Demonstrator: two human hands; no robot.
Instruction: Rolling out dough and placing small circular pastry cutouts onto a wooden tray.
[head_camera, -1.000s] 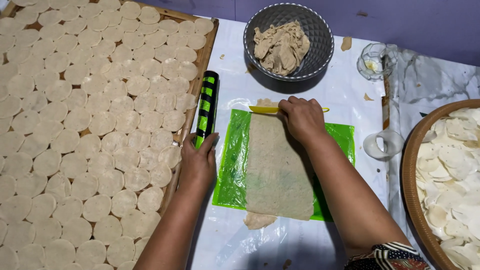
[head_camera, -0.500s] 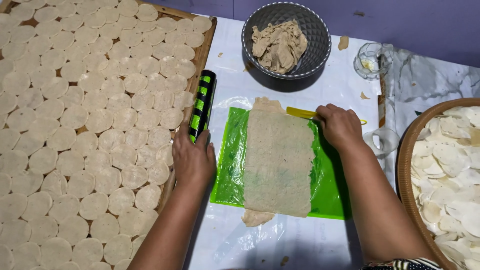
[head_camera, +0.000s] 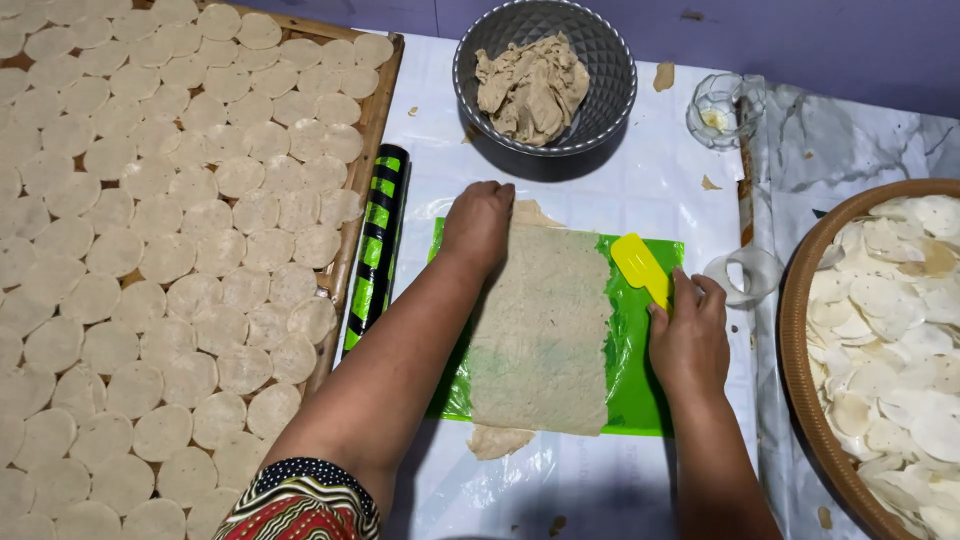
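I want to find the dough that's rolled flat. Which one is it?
The dough sheet on the green mat, between the hands. It is thin and rectangular; the dough in the grey bowl is lumpy.

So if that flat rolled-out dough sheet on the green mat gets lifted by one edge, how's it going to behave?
The dough sheet looks very thin and soft, so it would probably droop and stretch instead of staying flat. Its ragged end hanging past the green mat suggests it tears easily. It may also cling to the mat; the right hand holds a yellow spatula that could loosen it.

White plastic sheet (head_camera: 620, 195), purple surface (head_camera: 800, 40), marbled sheet (head_camera: 850, 140)
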